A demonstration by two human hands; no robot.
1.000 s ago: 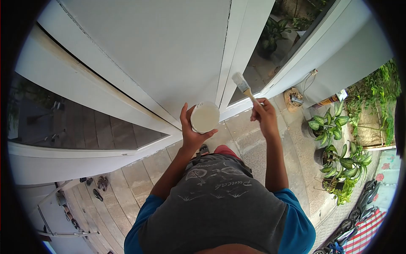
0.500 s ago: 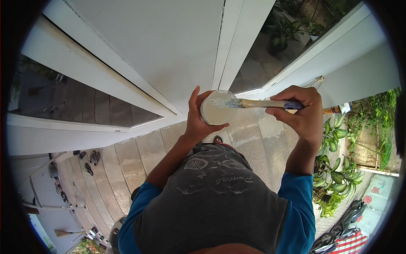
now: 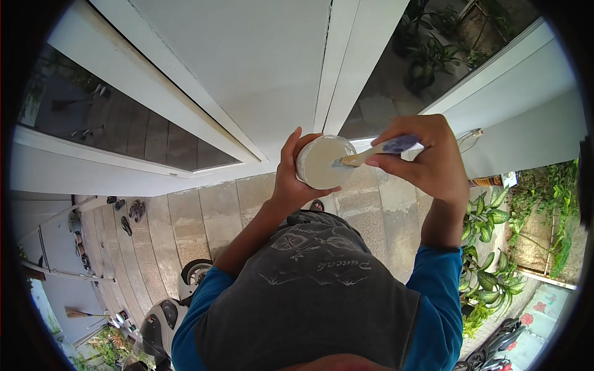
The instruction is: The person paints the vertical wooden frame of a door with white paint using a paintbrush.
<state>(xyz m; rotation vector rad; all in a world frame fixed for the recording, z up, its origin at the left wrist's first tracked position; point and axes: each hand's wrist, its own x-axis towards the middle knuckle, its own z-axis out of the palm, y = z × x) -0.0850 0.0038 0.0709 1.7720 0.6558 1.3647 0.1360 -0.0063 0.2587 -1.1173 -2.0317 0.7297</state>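
Observation:
My left hand (image 3: 293,173) is wrapped round a round paint tub (image 3: 326,148) with a whitish rim, held out in front of my chest. Pale paint fills the part of the tub that shows. In my right hand (image 3: 430,161) is a paintbrush (image 3: 396,144), its handle pinched between thumb and fingers. The brush tilts down into the tub, and its bristle end is partly sunk in the paint. Purplish stains mark the handle.
Ahead stands a white door (image 3: 247,68) with dark glass panes at both sides. Green potted plants (image 3: 489,272) line the right. A motorbike (image 3: 164,318) is behind on the left, with several shoes (image 3: 131,213) on the tiled floor (image 3: 216,207).
The brush has gone from lying nearly level over the tub to tilting down into the paint. My right hand has shifted left, closer to the tub.

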